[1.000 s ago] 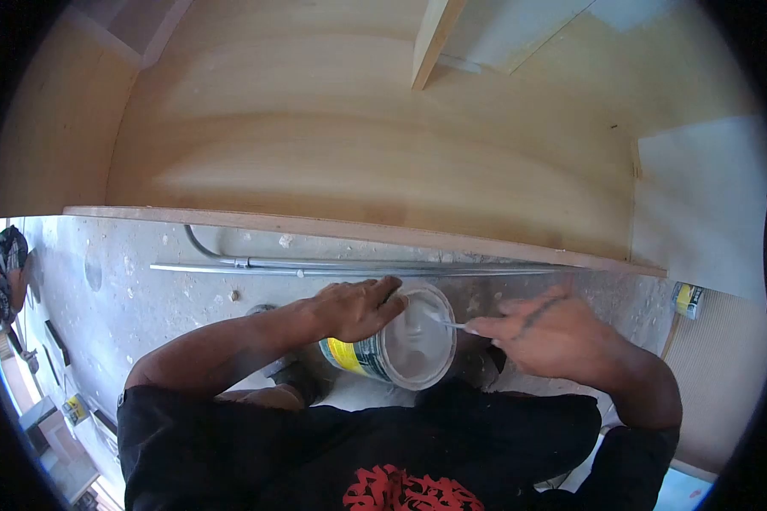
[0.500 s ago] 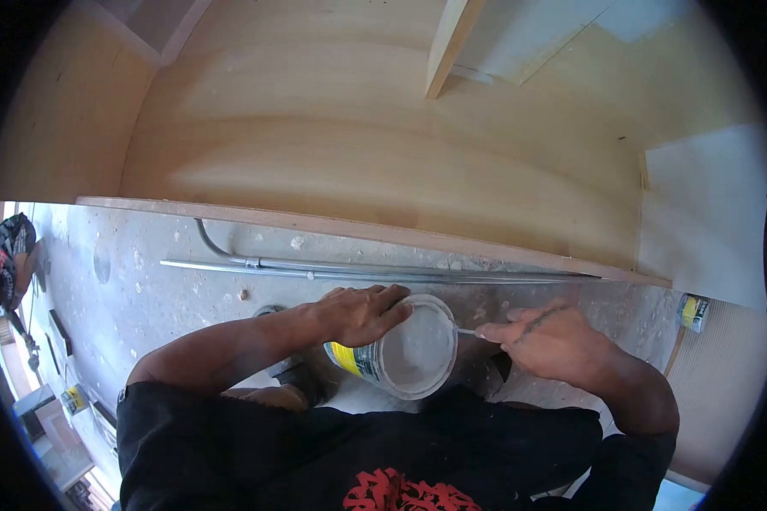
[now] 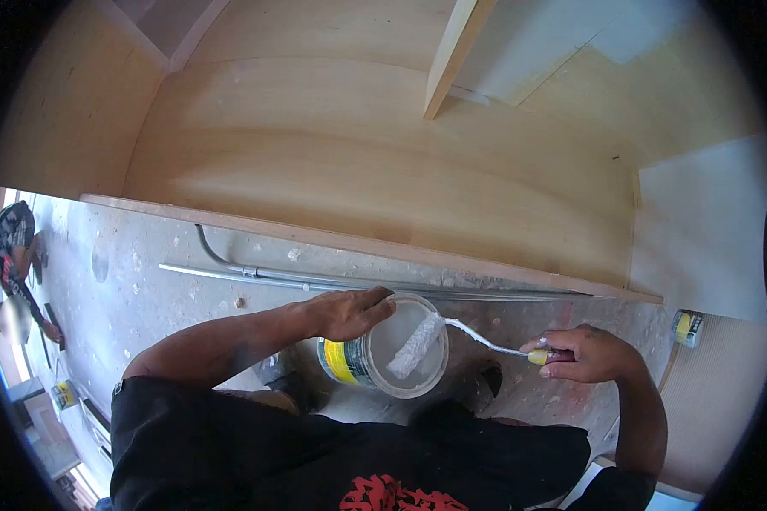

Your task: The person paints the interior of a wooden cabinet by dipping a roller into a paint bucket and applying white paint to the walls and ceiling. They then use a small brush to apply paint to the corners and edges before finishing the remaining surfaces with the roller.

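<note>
Left hand (image 3: 343, 313) gripping yellow-labelled tub (image 3: 383, 358)

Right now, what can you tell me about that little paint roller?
The paint roller is small, with a fuzzy sleeve coated in white paint, a thin bent wire arm also smeared white, and a yellow-ended handle. Its sleeve lies tilted over the open mouth of the bucket. The right hand grips the handle, out to the side, while the left hand holds the bucket's rim.
</note>
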{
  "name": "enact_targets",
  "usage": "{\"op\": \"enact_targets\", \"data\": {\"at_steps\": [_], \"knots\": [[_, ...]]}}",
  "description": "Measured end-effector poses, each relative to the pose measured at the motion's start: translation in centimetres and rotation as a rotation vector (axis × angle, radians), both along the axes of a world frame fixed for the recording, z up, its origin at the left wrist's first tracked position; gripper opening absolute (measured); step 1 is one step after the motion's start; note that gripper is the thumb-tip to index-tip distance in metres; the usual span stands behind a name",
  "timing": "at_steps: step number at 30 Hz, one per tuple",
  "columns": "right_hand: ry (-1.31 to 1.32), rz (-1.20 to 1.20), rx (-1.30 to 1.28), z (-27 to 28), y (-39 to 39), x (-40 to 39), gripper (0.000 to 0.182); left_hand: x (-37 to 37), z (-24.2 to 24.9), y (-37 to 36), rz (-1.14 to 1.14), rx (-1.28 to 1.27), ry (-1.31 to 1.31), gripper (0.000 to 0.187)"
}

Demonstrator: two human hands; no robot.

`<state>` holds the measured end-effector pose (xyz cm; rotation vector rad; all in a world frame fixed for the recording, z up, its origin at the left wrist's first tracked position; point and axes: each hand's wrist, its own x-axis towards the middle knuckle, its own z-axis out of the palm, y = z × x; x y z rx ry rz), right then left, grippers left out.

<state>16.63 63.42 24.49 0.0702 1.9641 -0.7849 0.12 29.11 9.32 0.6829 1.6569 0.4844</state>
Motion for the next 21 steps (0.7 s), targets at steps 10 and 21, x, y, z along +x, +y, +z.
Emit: {"op": "enact_targets", "data": {"at_steps": [10,21], "knots": [[-0.349,-0.503,-0.425,-8.7,2.9,6.7,0.052,0.1,-0.8,-1.5,0.057,-0.011,-0.001,0.079],[-0.414,-0.476,-0.553,-11.7,2.5,8.8,0.053,0.7,-0.3,-2.0,0.029,0.092,0.027,0.069]]}}
